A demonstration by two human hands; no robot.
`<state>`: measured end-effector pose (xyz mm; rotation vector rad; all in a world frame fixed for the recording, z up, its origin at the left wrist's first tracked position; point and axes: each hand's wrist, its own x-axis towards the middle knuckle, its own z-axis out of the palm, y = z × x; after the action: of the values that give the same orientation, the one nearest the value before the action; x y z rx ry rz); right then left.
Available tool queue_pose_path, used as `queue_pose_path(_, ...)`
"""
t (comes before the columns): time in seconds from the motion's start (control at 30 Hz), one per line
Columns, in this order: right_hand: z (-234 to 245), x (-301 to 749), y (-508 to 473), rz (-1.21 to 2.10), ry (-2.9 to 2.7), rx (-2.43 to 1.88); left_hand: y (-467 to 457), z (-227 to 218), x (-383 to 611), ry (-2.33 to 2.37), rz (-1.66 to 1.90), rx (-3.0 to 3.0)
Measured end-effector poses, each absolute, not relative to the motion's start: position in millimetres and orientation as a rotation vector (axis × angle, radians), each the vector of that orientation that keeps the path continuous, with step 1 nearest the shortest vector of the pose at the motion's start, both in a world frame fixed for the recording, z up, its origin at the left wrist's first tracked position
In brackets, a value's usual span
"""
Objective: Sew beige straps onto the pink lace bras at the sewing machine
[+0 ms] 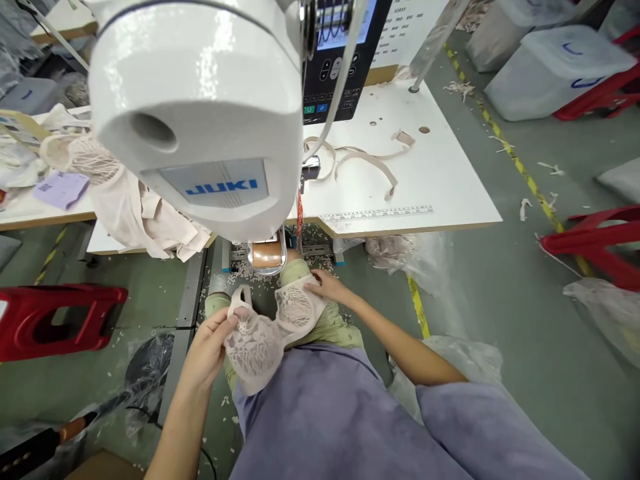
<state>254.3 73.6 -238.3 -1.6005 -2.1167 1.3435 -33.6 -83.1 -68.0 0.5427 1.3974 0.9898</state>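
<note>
A beige lace bra (255,350) lies across my lap with its two cups facing up. My left hand (214,340) pinches the upper edge of the left cup, close to the strap loop. At the outer side of the right cup, my right hand (327,288) grips the fabric edge, its thumb on top and the other fingers partly hidden. Just beyond the bra stands a white JUKI sewing machine (200,120), its head over the table edge.
Beige straps (367,157) lie on the white table (450,193) at right, behind a printed ruler (377,213). More beige garments (145,213) are piled at left. Red stools (60,320) stand on both sides. Plastic bins (557,70) are at far right, and scraps litter the floor.
</note>
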Motion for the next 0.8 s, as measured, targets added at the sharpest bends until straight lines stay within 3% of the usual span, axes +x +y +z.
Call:
queue_pose_path(0.13,-236,260,70,1.393,-2.214,-1.469,-84,-74,-52,1.44,0.958,0.508)
queue_pose_path(0.37,-165,271,29,1.705,-2.071,-0.961,-48,-112,-74,2.11,0.793,1.122)
queue_pose_path(0.57,-118,253,-18,1.837,-1.781,-0.691,-17,-162,12,1.264,0.827,0.817)
queue_pose_path(0.8,-91,292,-6,1.588,-2.14,-0.8,-10,-163,44,1.14,0.889,0.734)
